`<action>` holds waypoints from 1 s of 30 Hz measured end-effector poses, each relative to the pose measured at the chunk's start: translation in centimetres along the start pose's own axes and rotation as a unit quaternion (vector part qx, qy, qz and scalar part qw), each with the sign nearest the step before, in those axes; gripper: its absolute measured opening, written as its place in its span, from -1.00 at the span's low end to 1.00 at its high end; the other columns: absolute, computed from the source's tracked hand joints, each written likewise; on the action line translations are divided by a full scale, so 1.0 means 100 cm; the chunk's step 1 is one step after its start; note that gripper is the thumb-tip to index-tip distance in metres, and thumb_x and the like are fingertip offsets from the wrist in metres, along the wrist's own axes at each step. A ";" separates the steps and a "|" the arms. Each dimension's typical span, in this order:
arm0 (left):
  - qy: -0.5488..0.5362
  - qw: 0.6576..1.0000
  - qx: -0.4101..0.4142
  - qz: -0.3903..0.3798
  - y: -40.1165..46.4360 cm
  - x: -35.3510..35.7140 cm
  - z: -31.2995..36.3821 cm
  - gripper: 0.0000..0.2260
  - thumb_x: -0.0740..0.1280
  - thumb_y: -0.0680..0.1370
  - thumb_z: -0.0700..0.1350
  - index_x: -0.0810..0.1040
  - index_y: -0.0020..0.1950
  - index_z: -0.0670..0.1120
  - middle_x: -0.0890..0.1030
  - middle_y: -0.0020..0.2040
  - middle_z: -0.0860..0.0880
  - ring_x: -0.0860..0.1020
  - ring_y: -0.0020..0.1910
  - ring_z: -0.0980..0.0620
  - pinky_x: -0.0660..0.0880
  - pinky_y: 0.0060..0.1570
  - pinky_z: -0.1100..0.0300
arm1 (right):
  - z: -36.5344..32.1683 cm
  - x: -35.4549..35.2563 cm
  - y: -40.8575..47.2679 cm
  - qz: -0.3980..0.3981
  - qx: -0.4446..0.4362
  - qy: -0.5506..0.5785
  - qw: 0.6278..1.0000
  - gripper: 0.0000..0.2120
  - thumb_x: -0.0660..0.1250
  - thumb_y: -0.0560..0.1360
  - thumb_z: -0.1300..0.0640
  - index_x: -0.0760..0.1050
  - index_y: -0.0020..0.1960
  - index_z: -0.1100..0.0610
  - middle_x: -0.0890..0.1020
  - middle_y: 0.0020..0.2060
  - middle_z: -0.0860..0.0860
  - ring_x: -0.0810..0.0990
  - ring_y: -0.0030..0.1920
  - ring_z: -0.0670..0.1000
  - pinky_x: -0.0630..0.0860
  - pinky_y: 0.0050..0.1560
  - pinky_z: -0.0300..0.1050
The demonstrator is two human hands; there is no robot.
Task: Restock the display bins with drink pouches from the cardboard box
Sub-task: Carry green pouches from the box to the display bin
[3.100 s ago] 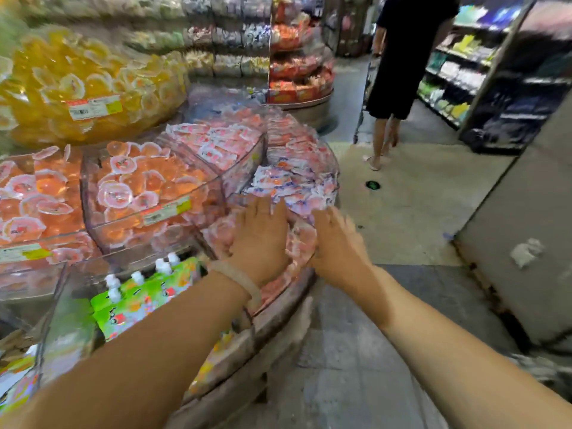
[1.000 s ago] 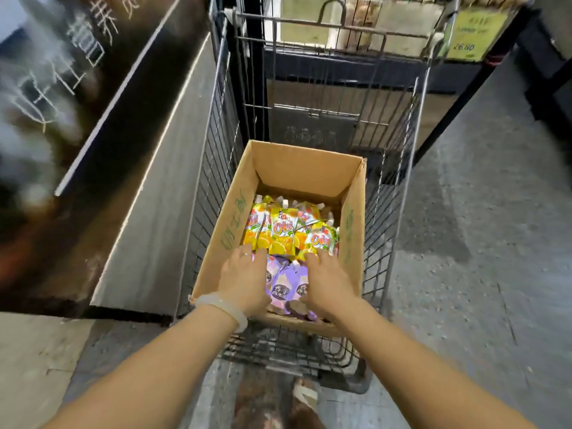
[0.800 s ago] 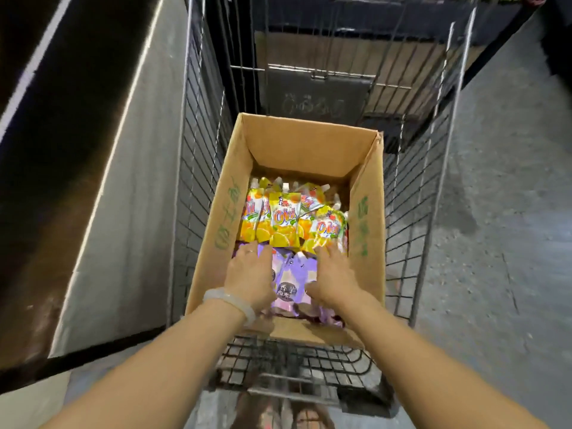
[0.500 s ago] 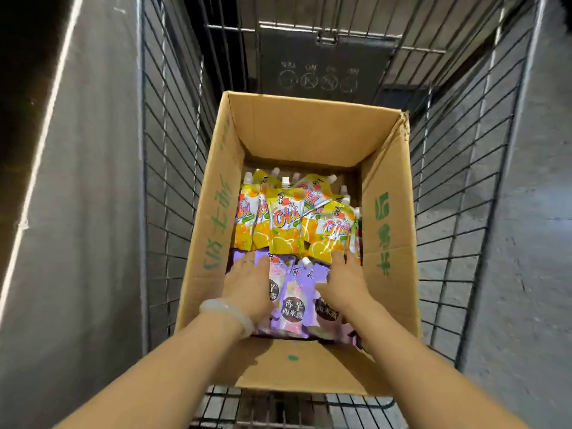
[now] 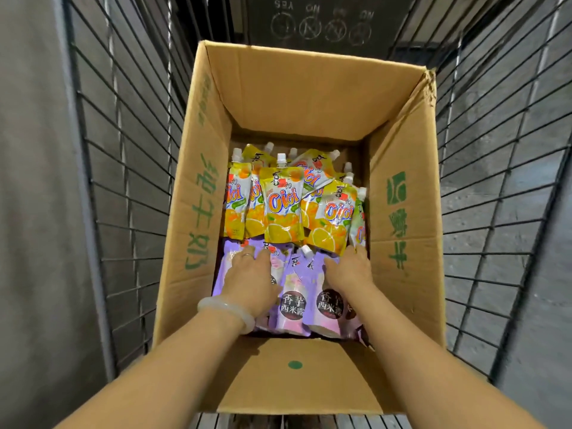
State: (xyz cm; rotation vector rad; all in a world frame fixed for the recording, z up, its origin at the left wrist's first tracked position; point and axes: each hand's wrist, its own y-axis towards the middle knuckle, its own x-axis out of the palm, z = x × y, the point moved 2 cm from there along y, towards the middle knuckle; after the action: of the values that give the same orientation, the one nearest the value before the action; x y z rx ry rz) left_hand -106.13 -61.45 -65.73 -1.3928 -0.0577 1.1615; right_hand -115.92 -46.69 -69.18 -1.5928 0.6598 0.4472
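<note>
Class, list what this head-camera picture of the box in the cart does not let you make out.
- Head view: left hand and right hand cover parts of the purple pouches.
- Layers under the yellow pouches are hidden by them.
- The cart is cut off by the picture's edges.

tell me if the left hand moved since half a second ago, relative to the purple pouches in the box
Cannot tell. The left hand lies on the purple pouches near the cardboard box left wall, as before; the camera moved closer.

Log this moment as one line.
phase: reaching | hands: left, right on purple pouches | box: in cart | lifted: none
</note>
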 end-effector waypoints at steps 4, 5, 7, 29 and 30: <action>-0.071 0.997 -0.001 0.031 0.004 -0.003 0.004 -0.48 0.27 0.57 -0.02 0.22 0.47 -0.13 0.23 0.46 -0.16 0.19 0.44 -0.15 0.25 0.36 0.04 | -0.014 -0.007 -0.018 0.018 -0.040 -0.004 0.999 -0.54 0.12 0.61 0.02 0.26 0.36 0.33 0.20 0.45 0.19 0.21 0.45 0.16 0.20 0.39 -0.01; -0.107 0.993 -0.003 0.046 0.005 -0.004 0.007 -0.53 0.27 0.57 -0.03 0.28 0.44 -0.14 0.29 0.42 -0.17 0.26 0.41 -0.14 0.27 0.34 0.05 | -0.020 -0.006 -0.025 0.025 -0.060 -0.012 0.998 -0.53 0.12 0.61 0.02 0.24 0.38 0.32 0.19 0.46 0.18 0.18 0.46 0.15 0.18 0.41 -0.02; -0.180 0.981 -0.016 0.070 0.008 -0.009 0.011 -0.60 0.24 0.59 -0.07 0.35 0.40 -0.17 0.38 0.38 -0.17 0.34 0.37 -0.11 0.28 0.33 0.10 | -0.037 0.004 -0.036 0.013 -0.110 -0.028 0.993 -0.50 0.13 0.60 0.01 0.21 0.42 0.30 0.17 0.48 0.15 0.14 0.48 0.12 0.18 0.43 0.00; -0.155 0.979 -0.118 0.062 0.053 -0.023 -0.013 -0.14 0.35 0.52 0.04 -0.24 0.54 -0.06 -0.21 0.54 -0.19 -0.12 0.54 -0.14 0.03 0.48 0.00 | -0.039 0.001 0.023 0.065 -0.126 0.029 0.989 -0.43 0.45 0.38 -0.05 0.41 0.28 0.20 0.50 0.21 0.18 0.41 0.26 0.18 0.35 0.20 -0.01; -0.151 0.979 -0.127 0.043 0.058 -0.024 -0.011 -0.12 0.35 0.51 0.07 -0.25 0.54 -0.04 -0.24 0.54 -0.18 -0.11 0.54 -0.17 0.04 0.48 -0.04 | -0.038 0.002 0.026 0.061 -0.126 0.024 0.990 -0.50 0.45 0.38 -0.07 0.47 0.20 0.19 0.52 0.15 0.18 0.43 0.22 0.19 0.38 0.13 -0.02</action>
State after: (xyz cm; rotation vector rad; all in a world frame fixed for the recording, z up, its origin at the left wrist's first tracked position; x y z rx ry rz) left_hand -109.99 -65.17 -69.09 -1.4388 -0.3755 1.4712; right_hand -117.80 -50.58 -70.72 -1.8129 0.7637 0.6032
